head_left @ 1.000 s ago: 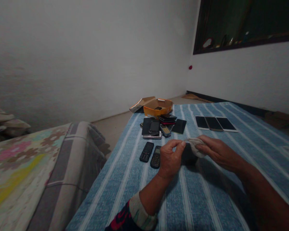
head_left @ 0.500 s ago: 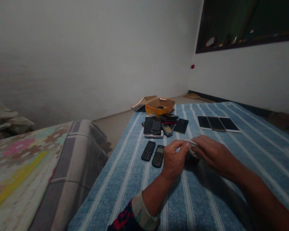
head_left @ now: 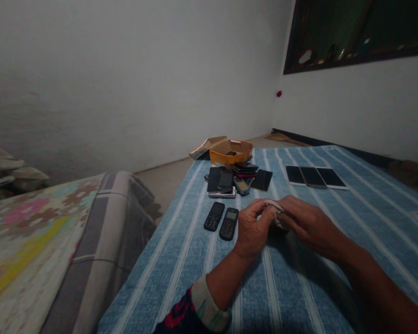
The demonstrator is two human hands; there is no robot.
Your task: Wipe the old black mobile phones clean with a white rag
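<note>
A whitish cloth [head_left: 279, 220] is bunched between my two hands above the striped tablecloth. My left hand [head_left: 252, 232] pinches its left side, thumb against fingers. On the other side, my right hand [head_left: 308, 218] has its fingers closed over the cloth. Whether something is wrapped inside cannot be seen. Just left of my left hand lie two black keypad phones, one [head_left: 214, 216] farther out and the other [head_left: 229, 224] almost against the hand.
Beyond my hands sits a pile of phones [head_left: 225, 181] with a dark flat phone [head_left: 262, 180] beside it. Behind stands an open orange box [head_left: 226, 158]. Three smartphones [head_left: 312, 177] lie side by side at the right. A flower-patterned cover [head_left: 38, 222] is at left.
My fingers have shifted slightly on the cloth, and its upper fold now shows more opened between them. The phones and box stay in place; the view has tilted a little.
</note>
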